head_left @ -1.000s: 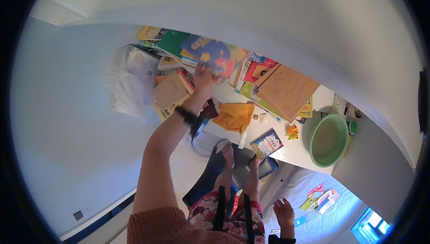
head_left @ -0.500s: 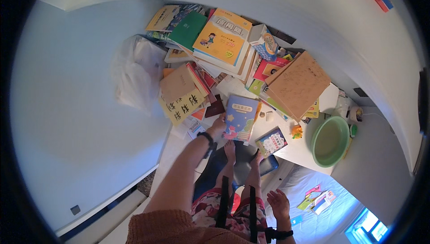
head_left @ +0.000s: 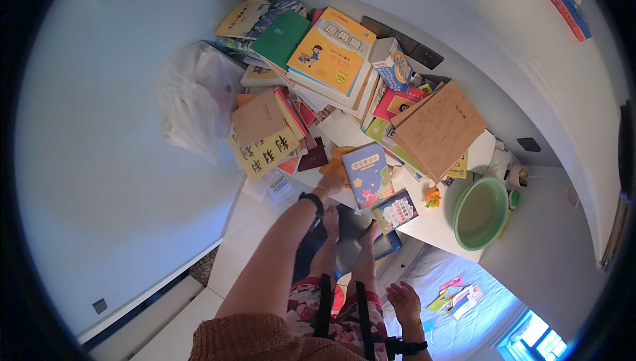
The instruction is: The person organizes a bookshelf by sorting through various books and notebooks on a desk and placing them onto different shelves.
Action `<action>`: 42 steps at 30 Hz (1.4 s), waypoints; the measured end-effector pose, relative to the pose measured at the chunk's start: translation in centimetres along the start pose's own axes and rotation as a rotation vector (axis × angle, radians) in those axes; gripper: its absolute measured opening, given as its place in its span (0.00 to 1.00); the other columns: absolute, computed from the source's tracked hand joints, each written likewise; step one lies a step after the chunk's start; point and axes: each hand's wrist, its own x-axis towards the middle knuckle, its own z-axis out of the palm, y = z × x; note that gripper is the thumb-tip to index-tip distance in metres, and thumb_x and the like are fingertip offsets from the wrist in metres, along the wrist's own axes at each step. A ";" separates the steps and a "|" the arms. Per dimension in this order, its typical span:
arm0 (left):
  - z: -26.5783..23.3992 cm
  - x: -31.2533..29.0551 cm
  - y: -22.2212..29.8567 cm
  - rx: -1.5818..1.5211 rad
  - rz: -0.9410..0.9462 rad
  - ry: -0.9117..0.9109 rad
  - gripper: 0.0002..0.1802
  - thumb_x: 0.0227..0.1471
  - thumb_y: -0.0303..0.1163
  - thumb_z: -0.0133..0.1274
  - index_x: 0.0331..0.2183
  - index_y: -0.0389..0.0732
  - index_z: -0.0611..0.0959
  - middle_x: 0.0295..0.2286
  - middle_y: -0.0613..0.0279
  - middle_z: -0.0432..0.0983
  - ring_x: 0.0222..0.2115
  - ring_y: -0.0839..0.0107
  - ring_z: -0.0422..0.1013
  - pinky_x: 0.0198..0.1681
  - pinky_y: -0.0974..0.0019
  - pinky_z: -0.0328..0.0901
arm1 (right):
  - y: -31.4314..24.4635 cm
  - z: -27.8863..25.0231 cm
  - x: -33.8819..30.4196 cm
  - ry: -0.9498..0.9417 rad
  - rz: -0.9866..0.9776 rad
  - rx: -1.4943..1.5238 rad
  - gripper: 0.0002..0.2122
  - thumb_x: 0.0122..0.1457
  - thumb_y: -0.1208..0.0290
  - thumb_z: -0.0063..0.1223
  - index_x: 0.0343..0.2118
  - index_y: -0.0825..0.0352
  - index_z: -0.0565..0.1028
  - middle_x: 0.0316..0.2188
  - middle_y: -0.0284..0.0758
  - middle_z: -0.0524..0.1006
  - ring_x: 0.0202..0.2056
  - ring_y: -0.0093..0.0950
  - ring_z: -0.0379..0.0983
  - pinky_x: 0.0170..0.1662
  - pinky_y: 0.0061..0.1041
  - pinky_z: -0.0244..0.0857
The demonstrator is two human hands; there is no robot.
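Observation:
My left hand (head_left: pixel 329 185) reaches over the desk with its fingers closed on the lower edge of a crumpled orange cloth (head_left: pixel 336 162); the fingertips are partly hidden. Just right of it lies a blue picture-cover notebook (head_left: pixel 368 175), apart from the hand. The notebook's lower corner meets a small dark-blue book with a white label (head_left: pixel 396 212) at the desk's near edge. My right hand (head_left: pixel 403 302) hangs beside my lap, fingers apart, with nothing in it.
Piled books (head_left: pixel 331 56) line the back of the desk, with a brown folder (head_left: pixel 440 129) on the right pile. Yellow papers and books (head_left: pixel 265 152) lie left, beside a white plastic bag (head_left: pixel 202 96). A green basin (head_left: pixel 480 215) and small orange figure (head_left: pixel 432 196) are at right.
My left hand has let go of the blue notebook, which now lies farther right against the small book. The orange cloth, mostly covered before, shows left of the notebook, under my hand.

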 end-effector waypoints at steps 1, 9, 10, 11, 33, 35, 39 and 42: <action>-2.9 -0.4 -0.1 0.169 -0.032 0.082 0.16 0.48 0.38 0.42 0.29 0.36 0.77 0.28 0.47 0.74 0.28 0.56 0.72 0.28 0.57 0.67 | -0.7 0.5 0.0 0.026 0.079 0.120 0.16 0.54 0.72 0.42 0.46 0.70 0.61 0.38 0.47 0.71 0.39 0.38 0.71 0.41 0.33 0.67; -26.3 -3.2 -3.1 -0.800 -0.134 0.781 0.12 0.44 0.32 0.49 0.31 0.34 0.72 0.28 0.52 0.72 0.30 0.59 0.69 0.32 0.63 0.65 | -19.6 13.4 -5.1 0.035 -1.325 -1.178 0.16 0.46 0.81 0.47 0.41 0.72 0.67 0.41 0.49 0.70 0.45 0.42 0.65 0.52 0.39 0.52; -28.6 -2.8 -2.2 -0.649 -0.117 0.765 0.16 0.43 0.33 0.50 0.34 0.34 0.71 0.31 0.50 0.71 0.33 0.58 0.68 0.35 0.63 0.64 | -22.4 14.2 -5.8 0.185 -1.573 -1.417 0.17 0.45 0.80 0.48 0.41 0.72 0.67 0.43 0.50 0.68 0.48 0.47 0.61 0.54 0.42 0.47; -30.4 -2.1 -1.1 -0.500 -0.098 0.773 0.19 0.43 0.35 0.52 0.37 0.34 0.70 0.34 0.49 0.70 0.37 0.58 0.67 0.39 0.63 0.63 | -25.3 16.7 -6.3 0.222 -1.616 -1.326 0.19 0.44 0.79 0.49 0.43 0.70 0.66 0.47 0.50 0.64 0.51 0.45 0.58 0.54 0.42 0.46; -27.9 -4.1 6.1 -1.255 -0.217 0.785 0.14 0.50 0.31 0.47 0.36 0.33 0.66 0.31 0.50 0.71 0.28 0.60 0.73 0.25 0.66 0.71 | -37.7 28.8 -9.7 0.383 -1.819 -1.788 0.31 0.37 0.65 0.61 0.48 0.62 0.66 0.50 0.39 0.64 0.52 0.39 0.58 0.53 0.38 0.51; -27.2 -7.2 7.4 -1.360 -0.277 0.740 0.14 0.51 0.30 0.46 0.38 0.34 0.65 0.32 0.53 0.70 0.27 0.65 0.73 0.23 0.71 0.72 | -37.8 28.2 -10.0 0.332 -1.937 -1.694 0.26 0.38 0.68 0.60 0.44 0.65 0.68 0.46 0.41 0.68 0.49 0.40 0.62 0.49 0.38 0.55; -27.9 -15.8 12.4 -1.600 -0.077 0.720 0.22 0.49 0.24 0.45 0.47 0.36 0.62 0.38 0.55 0.68 0.35 0.65 0.70 0.29 0.68 0.71 | -34.2 23.3 -8.7 -0.289 -2.075 -1.053 0.08 0.41 0.82 0.50 0.27 0.68 0.69 0.33 0.44 0.73 0.37 0.38 0.70 0.40 0.33 0.62; -28.2 -22.0 16.5 -1.745 0.033 0.459 0.25 0.46 0.20 0.44 0.49 0.36 0.63 0.43 0.58 0.66 0.40 0.68 0.67 0.34 0.69 0.70 | -26.6 19.6 -8.8 -0.432 -1.326 -1.101 0.20 0.45 0.78 0.53 0.44 0.68 0.67 0.44 0.43 0.68 0.44 0.37 0.65 0.45 0.30 0.59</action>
